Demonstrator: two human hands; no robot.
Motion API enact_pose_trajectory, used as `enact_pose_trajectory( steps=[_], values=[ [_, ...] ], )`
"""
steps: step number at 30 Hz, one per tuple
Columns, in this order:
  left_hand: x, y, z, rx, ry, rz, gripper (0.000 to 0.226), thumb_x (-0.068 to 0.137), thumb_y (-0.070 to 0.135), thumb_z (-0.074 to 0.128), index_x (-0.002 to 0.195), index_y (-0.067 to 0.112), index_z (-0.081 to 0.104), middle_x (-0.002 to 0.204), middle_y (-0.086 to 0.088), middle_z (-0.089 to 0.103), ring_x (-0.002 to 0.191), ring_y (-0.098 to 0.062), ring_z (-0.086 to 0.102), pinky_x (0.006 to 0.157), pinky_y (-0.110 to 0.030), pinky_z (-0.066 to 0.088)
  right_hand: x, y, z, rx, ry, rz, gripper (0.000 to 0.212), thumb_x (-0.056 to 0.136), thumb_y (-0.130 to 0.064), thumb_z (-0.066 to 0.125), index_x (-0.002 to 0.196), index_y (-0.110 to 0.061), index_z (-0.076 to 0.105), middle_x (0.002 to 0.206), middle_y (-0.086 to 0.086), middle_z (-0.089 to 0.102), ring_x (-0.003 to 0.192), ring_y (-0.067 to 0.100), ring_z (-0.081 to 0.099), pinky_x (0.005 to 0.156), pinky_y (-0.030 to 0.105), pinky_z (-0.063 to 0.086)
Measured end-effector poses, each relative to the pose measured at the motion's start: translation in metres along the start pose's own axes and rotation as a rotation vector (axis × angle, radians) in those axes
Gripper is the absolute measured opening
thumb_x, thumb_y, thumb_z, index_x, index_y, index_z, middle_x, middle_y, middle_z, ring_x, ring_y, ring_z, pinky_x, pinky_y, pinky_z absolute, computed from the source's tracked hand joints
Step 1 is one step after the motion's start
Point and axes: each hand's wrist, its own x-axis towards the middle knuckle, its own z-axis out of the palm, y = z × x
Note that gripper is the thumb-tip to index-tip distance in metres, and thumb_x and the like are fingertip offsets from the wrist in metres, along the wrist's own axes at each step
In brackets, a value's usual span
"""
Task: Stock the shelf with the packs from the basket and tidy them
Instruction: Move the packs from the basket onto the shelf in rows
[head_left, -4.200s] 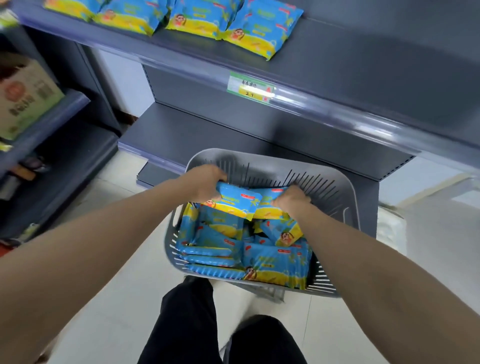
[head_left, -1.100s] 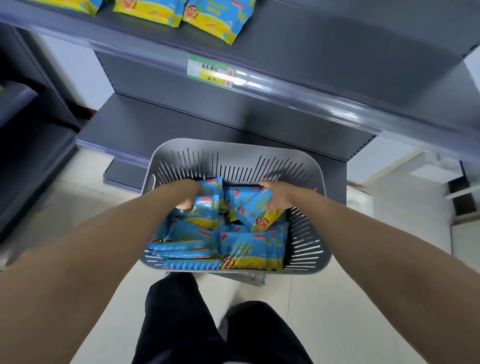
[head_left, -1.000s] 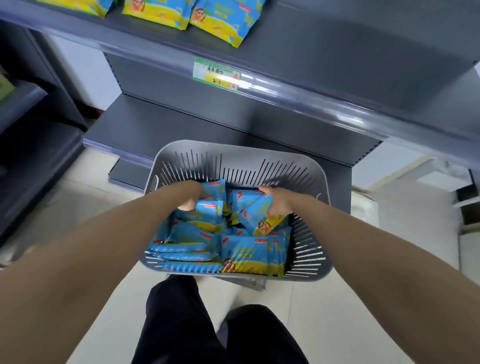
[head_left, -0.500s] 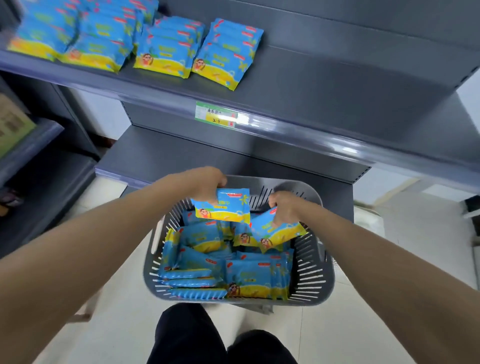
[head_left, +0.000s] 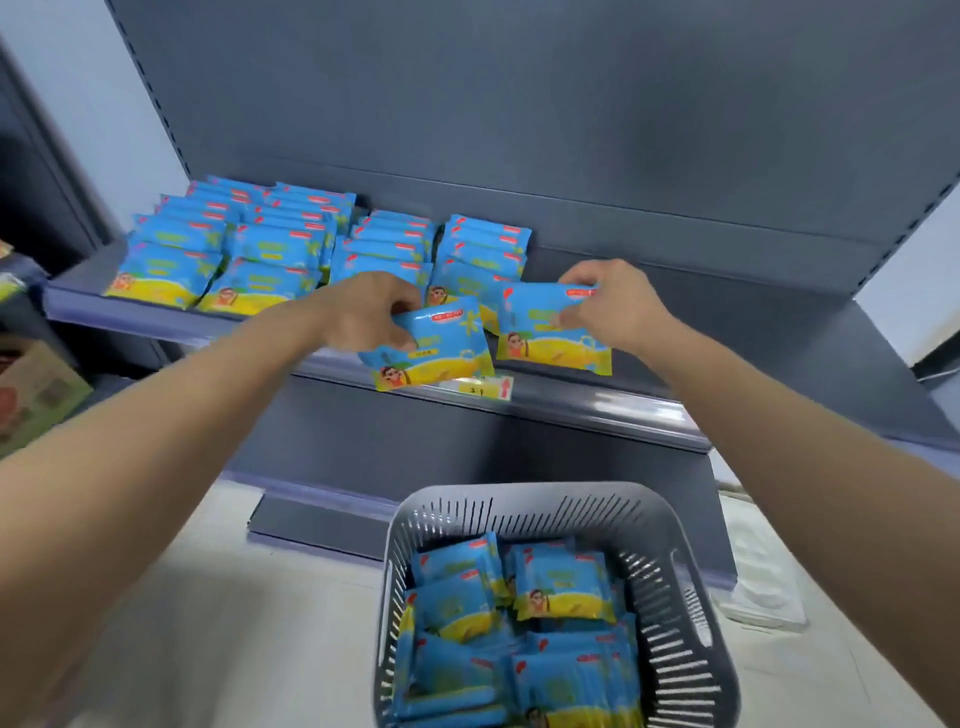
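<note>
My left hand (head_left: 363, 312) grips a blue-and-yellow pack (head_left: 434, 345) just above the front edge of the grey shelf (head_left: 727, 332). My right hand (head_left: 618, 306) holds a second pack (head_left: 545, 327) a little to the right, over the shelf's bare part. Several rows of the same packs (head_left: 270, 249) lie stacked on the shelf's left half, right behind my hands. Below, the grey slotted basket (head_left: 675, 587) stands on the floor with several more packs (head_left: 519, 634) inside.
A price label (head_left: 480, 387) sticks to the shelf's front rail below my left hand. A lower shelf (head_left: 322, 519) juts out near the floor behind the basket. A cardboard box (head_left: 36, 389) sits on the neighbouring shelving at the left.
Both hands have lifted one pack each out of the basket and carried them up to the shelf. The view has tilted up from the basket to the shelf.
</note>
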Motion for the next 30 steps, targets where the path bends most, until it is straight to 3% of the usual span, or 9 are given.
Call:
enact_pose_trajectory(
  steps=[3, 6, 8, 11, 14, 19, 24, 30],
  values=[
    [0.01, -0.033, -0.027, 0.013, 0.099, -0.024, 0.03, 0.078, 0.012, 0.069, 0.064, 0.015, 0.042, 0.064, -0.001, 0.039, 0.066, -0.022, 0.037, 0.055, -0.029, 0.028, 0.032, -0.018, 0.023, 0.169, 0.05, 0.05, 0.041, 0.073, -0.012, 0.078, 0.111, -0.011, 0.064, 0.098, 0.004, 0.06, 0.08, 0.018, 0.055, 0.063, 0.029, 0.052],
    [0.025, -0.062, -0.04, 0.031, 0.144, -0.046, 0.016, 0.081, 0.011, 0.067, 0.079, 0.01, 0.051, 0.075, -0.007, 0.047, 0.074, -0.024, 0.042, 0.064, -0.031, 0.032, 0.058, -0.026, 0.055, 0.187, 0.042, 0.084, 0.054, 0.072, -0.013, 0.08, 0.122, -0.01, 0.059, 0.127, 0.004, 0.058, 0.108, 0.017, 0.057, 0.094, 0.034, 0.049],
    [0.036, -0.078, -0.044, 0.044, 0.173, -0.06, 0.014, 0.082, 0.011, 0.065, 0.091, 0.005, 0.057, 0.084, -0.012, 0.052, 0.079, -0.025, 0.045, 0.07, -0.032, 0.037, 0.07, -0.03, 0.072, 0.218, 0.028, 0.103, 0.057, 0.073, -0.012, 0.08, 0.125, -0.007, 0.057, 0.136, 0.004, 0.052, 0.122, 0.019, 0.052, 0.105, 0.032, 0.042],
    [0.053, -0.095, -0.045, 0.063, 0.17, -0.065, 0.025, 0.082, 0.009, 0.065, 0.104, 0.001, 0.06, 0.099, -0.018, 0.06, 0.089, -0.028, 0.052, 0.08, -0.037, 0.044, 0.083, -0.031, 0.089, 0.155, -0.007, 0.109, 0.055, 0.076, -0.011, 0.077, 0.126, -0.006, 0.056, 0.13, 0.007, 0.053, 0.12, 0.022, 0.053, 0.096, 0.028, 0.043],
    [0.07, -0.107, -0.043, 0.081, 0.119, -0.059, 0.024, 0.082, 0.01, 0.065, 0.104, 0.003, 0.06, 0.104, -0.018, 0.061, 0.093, -0.032, 0.055, 0.083, -0.037, 0.045, 0.094, -0.029, 0.1, -0.013, 0.009, 0.094, 0.049, 0.077, -0.016, 0.075, 0.122, -0.009, 0.057, 0.122, 0.011, 0.048, 0.114, 0.03, 0.052, 0.092, 0.038, 0.049],
    [0.088, -0.116, -0.033, 0.072, 0.084, -0.042, 0.025, 0.084, 0.011, 0.064, 0.107, 0.004, 0.059, 0.107, -0.016, 0.06, 0.089, -0.026, 0.05, 0.08, -0.034, 0.043, 0.113, -0.026, 0.103, -0.339, 0.049, 0.117, 0.045, 0.084, -0.031, 0.065, 0.126, -0.019, 0.056, 0.128, 0.011, 0.048, 0.118, 0.033, 0.04, 0.093, 0.037, 0.04],
    [0.1, -0.121, -0.026, 0.062, 0.049, -0.049, 0.04, 0.086, 0.014, 0.064, 0.124, 0.009, 0.054, 0.123, -0.011, 0.058, 0.11, -0.03, 0.054, 0.092, -0.037, 0.044, 0.122, -0.027, 0.106, -0.4, 0.135, 0.109, 0.049, 0.087, -0.023, 0.059, 0.135, -0.021, 0.048, 0.133, 0.007, 0.049, 0.123, 0.029, 0.037, 0.096, 0.038, 0.035],
    [0.113, -0.12, -0.017, 0.162, 0.058, -0.055, 0.054, 0.084, 0.023, 0.066, 0.134, 0.014, 0.047, 0.136, -0.007, 0.051, 0.125, -0.029, 0.046, 0.108, -0.041, 0.033, 0.11, -0.024, 0.111, -0.456, 0.197, 0.006, 0.047, 0.09, -0.018, 0.051, 0.137, -0.018, 0.045, 0.139, 0.007, 0.043, 0.127, 0.027, 0.035, 0.102, 0.038, 0.029]
  ],
)
